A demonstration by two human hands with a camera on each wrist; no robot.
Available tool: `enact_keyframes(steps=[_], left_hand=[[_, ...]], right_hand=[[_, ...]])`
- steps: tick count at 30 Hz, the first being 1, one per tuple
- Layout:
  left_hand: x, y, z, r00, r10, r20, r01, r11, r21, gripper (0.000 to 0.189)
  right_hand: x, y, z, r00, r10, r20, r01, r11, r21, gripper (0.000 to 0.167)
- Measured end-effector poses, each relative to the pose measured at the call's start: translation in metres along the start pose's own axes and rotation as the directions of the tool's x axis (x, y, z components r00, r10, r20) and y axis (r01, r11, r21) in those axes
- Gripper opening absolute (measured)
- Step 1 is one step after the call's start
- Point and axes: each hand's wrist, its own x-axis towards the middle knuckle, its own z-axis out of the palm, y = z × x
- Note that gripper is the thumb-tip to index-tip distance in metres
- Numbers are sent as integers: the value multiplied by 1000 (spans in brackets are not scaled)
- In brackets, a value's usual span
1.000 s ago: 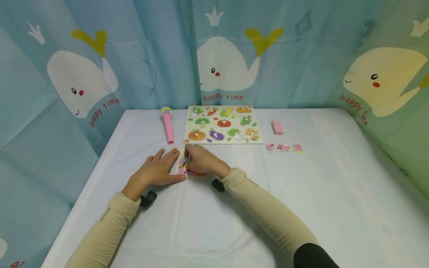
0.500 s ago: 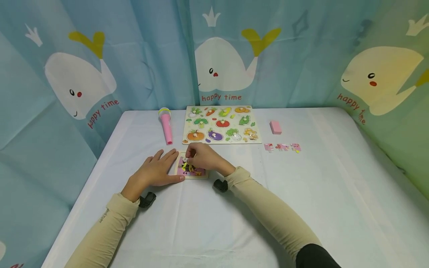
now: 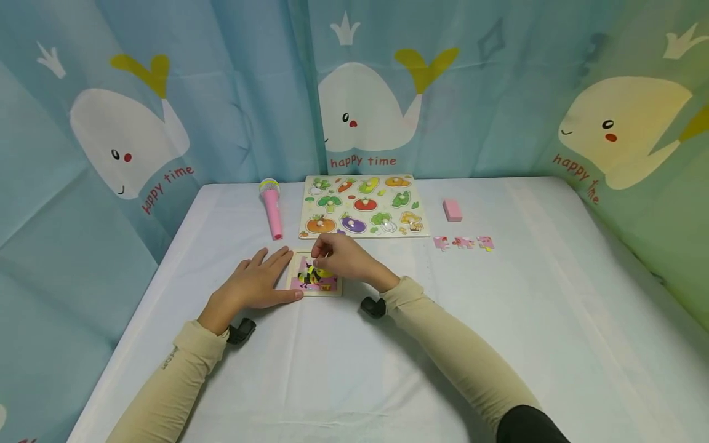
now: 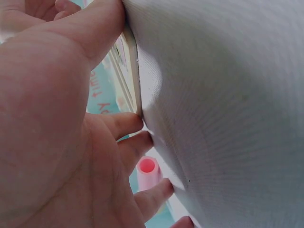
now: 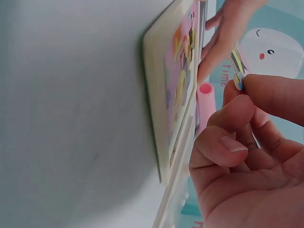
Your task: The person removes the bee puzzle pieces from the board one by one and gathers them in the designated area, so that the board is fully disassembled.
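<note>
A small bee jigsaw puzzle (image 3: 310, 285) with a pale wooden border lies on the table between both hands. My left hand (image 3: 249, 286), fingers spread, rests on the table with its thumb and fingertips touching the puzzle's left edge. Over the puzzle's upper right, my right hand (image 3: 350, 259) pinches a small jigsaw piece (image 5: 237, 62) between thumb and index finger. That piece shows yellow, black and pink print in the right wrist view and is held above the board. The right hand's other fingers are curled, and the hand hides part of the puzzle in the head view.
Behind the puzzle lies a vegetable peg board (image 3: 382, 218). A pink toy microphone (image 3: 272, 212) lies to its left. On the right are a pink block (image 3: 452, 210) and a row of three loose jigsaw pieces (image 3: 463, 243). A whale-print curtain (image 3: 249, 92) borders the table.
My right hand has lifted and shifted slightly right, with a jigsaw piece between its fingertips, uncovering more of the bee picture. The left hand stays at the puzzle's edge.
</note>
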Motion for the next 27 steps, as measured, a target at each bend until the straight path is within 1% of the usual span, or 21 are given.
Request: enact_keyframes(steps=[7, 14, 27], left_hand=[[-1, 0, -1, 1000, -1, -2, 1, 1000, -5, 100], [0, -1, 0, 1000, -5, 0, 5, 1000, -6, 101], [-2, 1, -1, 1000, -5, -3, 5, 1000, -20, 100]], right_hand=[[-9, 7, -10, 999, 11, -38, -10, 1000, 16, 7], [-20, 14, -20, 998, 18, -59, -16, 1000, 25, 8], [-39, 26, -37, 991, 81, -106, -77, 996, 43, 4]])
